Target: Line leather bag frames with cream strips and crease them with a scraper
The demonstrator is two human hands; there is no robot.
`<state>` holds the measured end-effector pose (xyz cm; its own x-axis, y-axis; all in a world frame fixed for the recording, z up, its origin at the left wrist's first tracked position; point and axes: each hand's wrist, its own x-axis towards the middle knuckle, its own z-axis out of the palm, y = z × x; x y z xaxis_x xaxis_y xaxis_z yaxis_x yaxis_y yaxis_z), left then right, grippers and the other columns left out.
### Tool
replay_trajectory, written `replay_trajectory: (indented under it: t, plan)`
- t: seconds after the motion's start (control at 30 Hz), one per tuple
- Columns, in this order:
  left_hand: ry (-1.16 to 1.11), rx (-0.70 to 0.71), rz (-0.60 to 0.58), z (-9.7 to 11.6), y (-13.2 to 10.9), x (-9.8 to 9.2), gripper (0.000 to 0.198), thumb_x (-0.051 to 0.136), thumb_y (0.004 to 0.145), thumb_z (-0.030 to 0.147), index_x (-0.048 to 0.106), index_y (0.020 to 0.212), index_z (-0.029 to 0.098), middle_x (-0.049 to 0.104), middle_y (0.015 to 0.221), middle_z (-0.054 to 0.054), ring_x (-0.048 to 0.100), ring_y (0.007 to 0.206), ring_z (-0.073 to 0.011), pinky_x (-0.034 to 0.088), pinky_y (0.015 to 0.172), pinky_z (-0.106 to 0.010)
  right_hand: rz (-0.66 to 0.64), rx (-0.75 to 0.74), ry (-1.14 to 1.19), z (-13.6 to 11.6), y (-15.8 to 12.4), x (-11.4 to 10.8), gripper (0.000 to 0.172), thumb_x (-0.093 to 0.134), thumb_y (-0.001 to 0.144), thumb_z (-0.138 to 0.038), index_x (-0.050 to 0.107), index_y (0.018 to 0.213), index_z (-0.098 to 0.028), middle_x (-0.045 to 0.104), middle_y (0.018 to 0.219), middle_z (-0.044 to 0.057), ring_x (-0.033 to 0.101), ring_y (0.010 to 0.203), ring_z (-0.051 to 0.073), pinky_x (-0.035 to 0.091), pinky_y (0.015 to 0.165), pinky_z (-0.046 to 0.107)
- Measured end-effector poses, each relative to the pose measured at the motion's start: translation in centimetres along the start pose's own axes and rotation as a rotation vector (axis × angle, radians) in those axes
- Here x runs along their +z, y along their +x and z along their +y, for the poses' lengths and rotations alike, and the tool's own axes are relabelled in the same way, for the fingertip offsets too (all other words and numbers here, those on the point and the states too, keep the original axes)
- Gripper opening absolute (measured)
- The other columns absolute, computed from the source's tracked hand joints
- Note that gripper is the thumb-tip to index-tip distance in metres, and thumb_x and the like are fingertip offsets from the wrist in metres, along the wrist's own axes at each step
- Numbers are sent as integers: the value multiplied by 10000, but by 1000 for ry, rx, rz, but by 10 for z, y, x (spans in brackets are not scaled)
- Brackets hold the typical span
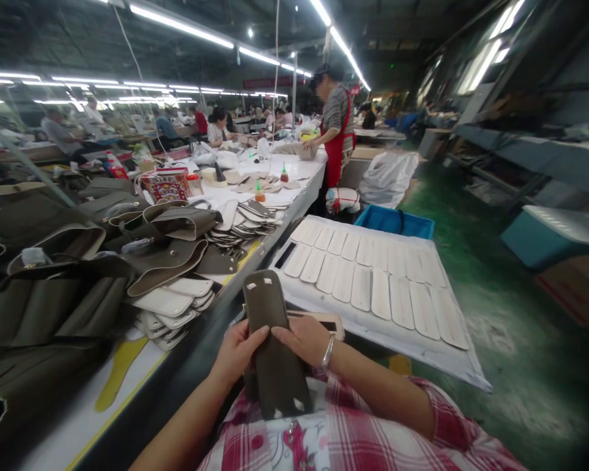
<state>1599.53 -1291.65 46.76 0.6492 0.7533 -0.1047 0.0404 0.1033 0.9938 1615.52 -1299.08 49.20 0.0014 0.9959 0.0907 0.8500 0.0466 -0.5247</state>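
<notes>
A long dark olive leather flap (267, 301) with rounded ends is held upright in front of my body. Small white bits show near its ends. My left hand (236, 353) grips its left edge, thumb laid across the face. From the right edge my right hand (307, 338) grips it too, its thumb close to the other one. Behind my right hand a pale piece with a dark slot (334, 322) partly shows. What the hidden fingers touch behind the flap cannot be seen.
Stacked pale flaps (171, 304) and dark olive bag bodies (44, 301) cover the left table. Rows of pale flaps (353, 281) lie on a white board at right, with a blue bin (397, 222) behind. A co-worker in a red apron (338, 137) stands beyond.
</notes>
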Motion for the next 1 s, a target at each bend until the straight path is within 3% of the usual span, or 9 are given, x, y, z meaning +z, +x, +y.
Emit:
replay_trajectory:
  t: [0.1, 0.23, 0.33, 0.47, 0.57, 0.73, 1.0]
  plan:
    - [-30, -23, -43, 1, -3, -1, 370, 633, 712, 461, 565, 879, 137, 609, 558, -6, 515, 375, -122, 363, 321, -196, -24, -105, 201, 6, 1, 6, 492, 270, 909, -474, 605, 831, -122, 632, 792, 68, 571, 732, 151, 400, 666, 244]
    - [-33, -15, -54, 1, -4, -4, 340, 631, 728, 437, 558, 867, 134, 611, 552, -4, 511, 366, -112, 381, 312, -186, -95, -135, 375, 14, 2, 12, 544, 215, 914, -504, 595, 899, -115, 632, 810, 56, 570, 720, 134, 406, 633, 227]
    - [3, -6, -45, 1, -3, -4, 318, 620, 741, 434, 552, 836, 138, 577, 494, 18, 478, 326, -100, 361, 280, -174, -103, -97, 197, 15, 4, 4, 571, 258, 872, -589, 594, 881, -127, 632, 805, 71, 569, 714, 155, 389, 620, 244]
    - [13, 12, -50, 2, 1, -2, 315, 600, 757, 438, 554, 847, 139, 575, 493, 15, 483, 323, -99, 356, 278, -166, 90, 110, -127, 12, 10, -12, 632, 288, 787, -708, 571, 804, -143, 617, 721, 87, 553, 662, 195, 338, 572, 276]
    - [1, 3, -80, 1, 4, -1, 321, 597, 763, 431, 556, 880, 135, 589, 510, 5, 479, 321, -95, 350, 279, -163, 144, 116, -131, 10, 16, -14, 618, 246, 823, -673, 560, 755, -145, 609, 697, 87, 546, 651, 185, 329, 576, 274]
    - [-50, -14, -111, -5, 6, -2, 310, 592, 772, 419, 544, 880, 133, 621, 574, -22, 525, 367, -122, 386, 311, -190, 137, -20, 198, 14, 20, -4, 493, 283, 887, -522, 546, 728, -137, 568, 657, 43, 498, 613, 121, 349, 581, 235]
    - [33, 38, -90, -8, 6, -5, 317, 611, 752, 426, 541, 871, 141, 585, 573, 3, 497, 380, -94, 365, 343, -181, -1, 14, 985, 22, 20, 11, 467, 443, 809, -575, 539, 793, -118, 566, 687, 27, 503, 578, 103, 403, 505, 213]
